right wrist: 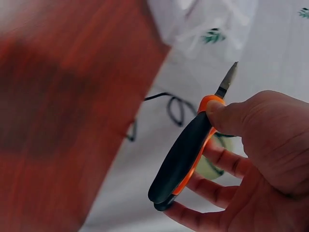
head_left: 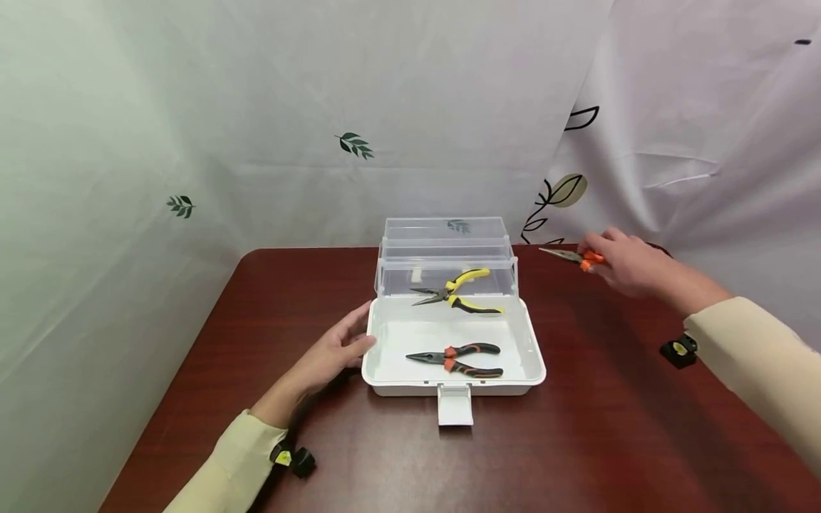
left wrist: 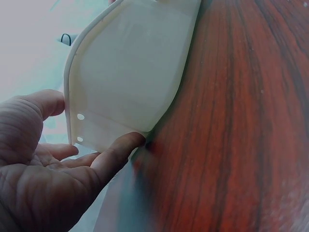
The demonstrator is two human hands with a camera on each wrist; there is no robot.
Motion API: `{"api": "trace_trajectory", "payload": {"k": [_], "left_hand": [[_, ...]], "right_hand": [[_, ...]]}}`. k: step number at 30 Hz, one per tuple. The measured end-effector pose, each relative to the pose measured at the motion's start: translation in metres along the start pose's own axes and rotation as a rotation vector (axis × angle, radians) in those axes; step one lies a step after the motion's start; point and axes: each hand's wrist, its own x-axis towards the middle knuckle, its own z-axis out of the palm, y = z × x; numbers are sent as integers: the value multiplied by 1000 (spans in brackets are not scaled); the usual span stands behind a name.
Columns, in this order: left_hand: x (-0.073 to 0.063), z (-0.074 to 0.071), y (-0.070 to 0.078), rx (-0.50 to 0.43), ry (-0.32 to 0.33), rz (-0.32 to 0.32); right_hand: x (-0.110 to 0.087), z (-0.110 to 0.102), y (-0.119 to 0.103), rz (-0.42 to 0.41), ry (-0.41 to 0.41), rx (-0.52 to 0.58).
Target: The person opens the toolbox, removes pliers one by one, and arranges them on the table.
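Observation:
A white toolbox (head_left: pixel 391 328) with its clear lid raised stands on the table. My left hand (head_left: pixel 336 349) holds its left side, thumb at the rim and fingers along the outer wall; the left wrist view shows that hand (left wrist: pixel 53 174) at the white wall (left wrist: pixel 125 63). To the right of the box, my right hand (head_left: pixel 631 263) grips long-nose pliers (right wrist: pixel 181 157) with black and orange handles, raised above the table with the tip pointing left. In the box lie black-and-orange long-nose pliers (head_left: pixel 452 358). Yellow-and-black long-nose pliers (head_left: pixel 458 293) lie opened toward the back.
The clear lid (head_left: pixel 445 246) stands up at the back of the box, with folding trays. A white latch (head_left: pixel 455 406) hangs at the box's front. Behind the dark red table (head_left: pixel 577 427) hangs a pale curtain (head_left: pixel 276 107) with leaf prints.

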Motion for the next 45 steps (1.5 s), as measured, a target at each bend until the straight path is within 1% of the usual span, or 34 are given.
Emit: {"api": "trace_trajectory", "payload": {"k": [6, 10, 19, 24, 26, 29, 33, 36, 41, 45], "left_hand": [[1, -1, -1, 12, 1, -1], [1, -2, -2, 12, 1, 0], [1, -1, -2, 10, -6, 10], [1, -1, -2, 11, -7, 11], [2, -1, -2, 15, -5, 10], [3, -2, -3, 25, 1, 7], [3, -2, -3, 36, 4, -3], [3, -2, -3, 43, 9, -7], [2, -1, -2, 34, 6, -1], [2, -2, -1, 31, 4, 1]], "right_hand": [[-16, 23, 16, 84, -77, 5], [-24, 41, 25, 122, -86, 12], [-40, 82, 43, 163, -84, 27], [-47, 96, 50, 196, -92, 58], [-48, 99, 51, 207, -86, 69], [-51, 101, 52, 199, -61, 81], [-54, 103, 54, 159, -12, 100], [-55, 102, 56, 132, 24, 140], [-52, 93, 56, 130, 53, 262], [-42, 76, 44, 131, 107, 347]]}}
